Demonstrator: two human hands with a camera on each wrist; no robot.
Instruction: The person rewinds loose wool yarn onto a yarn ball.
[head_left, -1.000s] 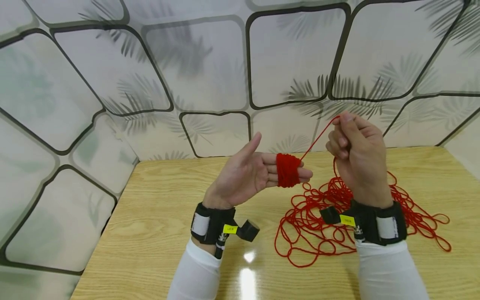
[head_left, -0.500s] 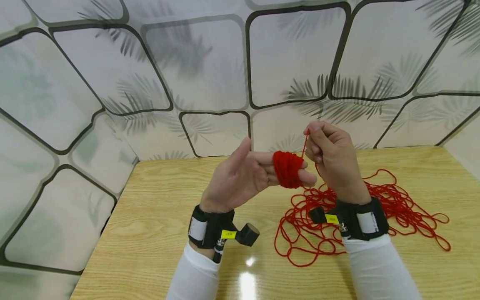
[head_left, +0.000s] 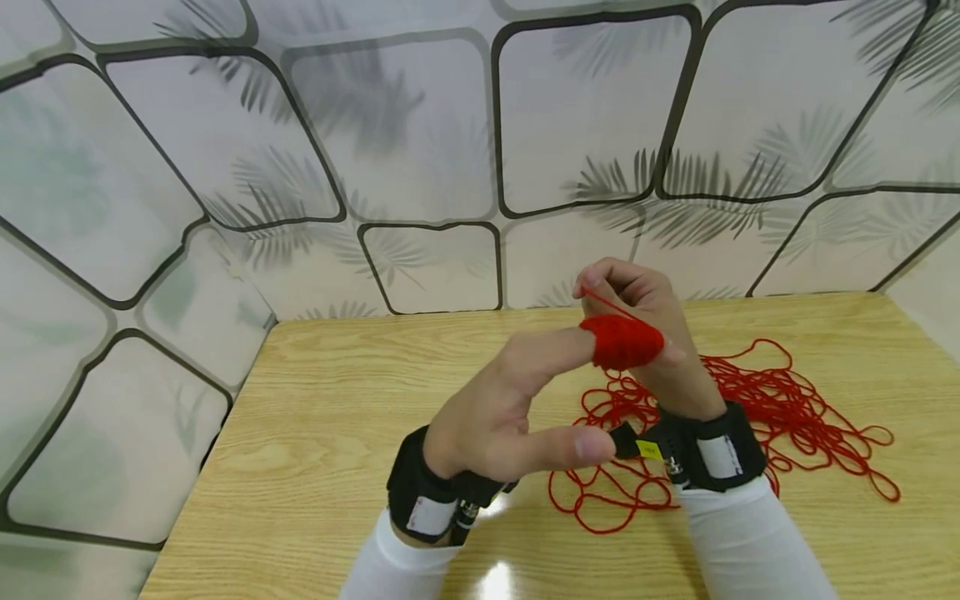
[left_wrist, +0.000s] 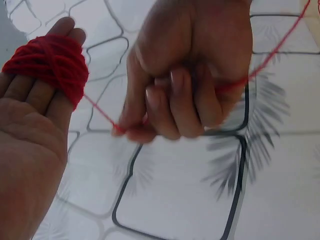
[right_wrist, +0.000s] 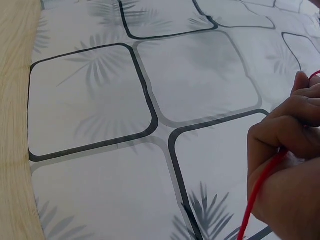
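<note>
Red yarn is wound in a thick band round the fingers of my left hand. Those fingers are extended, and the thumb stands apart from them. In the left wrist view the palm and straight fingertips show beyond the winding. My right hand, just behind the band in the head view, pinches the strand between thumb and forefinger, its other fingers curled. More yarn trails out of that hand in the right wrist view. A loose heap of the same yarn lies on the table, partly hidden by the right forearm.
The pale wooden table backs onto a wall covering with stone outlines and leaf prints. Black straps with small cameras sit on both wrists, over white sleeves.
My right hand has moved left and slightly down, bringing the strand behind the wound band. The left hand has turned over, from palm facing the head camera to its back showing, thumb now lower.
</note>
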